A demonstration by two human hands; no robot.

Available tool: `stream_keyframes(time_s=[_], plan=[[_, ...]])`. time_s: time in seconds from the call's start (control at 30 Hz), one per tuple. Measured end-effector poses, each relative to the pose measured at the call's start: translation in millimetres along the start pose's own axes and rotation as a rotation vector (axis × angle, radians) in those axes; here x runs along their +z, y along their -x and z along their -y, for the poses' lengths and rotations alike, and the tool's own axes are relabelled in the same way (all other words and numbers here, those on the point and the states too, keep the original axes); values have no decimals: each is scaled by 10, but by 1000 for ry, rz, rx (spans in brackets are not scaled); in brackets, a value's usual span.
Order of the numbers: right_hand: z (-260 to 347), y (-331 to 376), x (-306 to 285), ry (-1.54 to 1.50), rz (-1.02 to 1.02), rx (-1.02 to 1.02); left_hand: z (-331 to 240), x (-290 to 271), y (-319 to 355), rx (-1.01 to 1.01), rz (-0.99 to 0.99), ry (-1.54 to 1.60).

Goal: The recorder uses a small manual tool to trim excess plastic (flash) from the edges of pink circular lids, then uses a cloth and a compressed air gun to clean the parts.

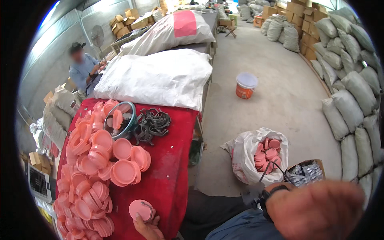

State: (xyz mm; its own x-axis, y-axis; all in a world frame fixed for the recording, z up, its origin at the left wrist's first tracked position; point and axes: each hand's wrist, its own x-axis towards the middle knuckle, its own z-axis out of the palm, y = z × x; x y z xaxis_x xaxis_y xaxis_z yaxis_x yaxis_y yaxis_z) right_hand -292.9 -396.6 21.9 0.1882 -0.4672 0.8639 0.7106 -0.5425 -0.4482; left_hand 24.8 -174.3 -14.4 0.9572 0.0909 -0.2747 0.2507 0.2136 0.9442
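Observation:
At the near edge of the red-covered table, my left hand (149, 229) grips a round pink plastic case (141, 210) with a dark strip curving round its right rim. My right hand (316, 210) is raised large and blurred at the lower right, above the floor side; its fingers are smeared, so what it holds cannot be made out. A big heap of round pink plastic pieces (124, 173) covers the table's left side. Dark curved strips (152, 125) lie in a tangle beyond them, beside a grey-blue basin (130, 129) holding pink and dark pieces.
White sacks (156, 76) lie on the table's far part. On the floor are a white sack of pink pieces (268, 154), a box of shiny packets (306, 174) and an orange lidded bucket (245, 86). Stacked sacks (354, 104) line the right wall. Another person (84, 68) stands at far left.

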Motion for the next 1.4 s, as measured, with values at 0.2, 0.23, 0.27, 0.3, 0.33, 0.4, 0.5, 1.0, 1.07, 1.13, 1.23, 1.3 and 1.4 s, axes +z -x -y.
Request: stream_keyframes(time_s=[0.2,0.23,0.27,0.3,0.33,0.4,0.5,1.0,1.07,1.13,1.23,1.3,1.4], plan=[[-1595,-1439,953,195,348,297,-117,103,364,75,17,-203],[-1619,-1260,1030,192,481,515,-82,98,395,70,28,-208],[-1637,-1062,1063,174,613,739,-25,67,417,182,179,-259],[-1643,-882,1032,173,607,746,25,70,432,292,333,-306],[-1640,-710,994,123,699,914,27,136,457,288,334,-316],[-1699,-461,876,54,780,1108,29,338,504,252,543,-504],[-1601,-167,687,151,754,1034,107,597,631,232,642,-495],[-1607,418,-465,168,583,1555,781,1021,927,63,907,-814],[-1693,506,-806,91,247,1751,523,1090,891,-21,886,-784],[-1908,730,-1363,134,77,1704,392,959,820,-94,878,-740],[-2250,1192,-2622,118,-318,1633,249,694,657,127,818,-774],[-2417,1409,-2997,121,-392,1644,-23,563,526,294,660,-874],[-2462,1475,-3063,319,-717,1851,-397,456,91,747,352,-1064]])
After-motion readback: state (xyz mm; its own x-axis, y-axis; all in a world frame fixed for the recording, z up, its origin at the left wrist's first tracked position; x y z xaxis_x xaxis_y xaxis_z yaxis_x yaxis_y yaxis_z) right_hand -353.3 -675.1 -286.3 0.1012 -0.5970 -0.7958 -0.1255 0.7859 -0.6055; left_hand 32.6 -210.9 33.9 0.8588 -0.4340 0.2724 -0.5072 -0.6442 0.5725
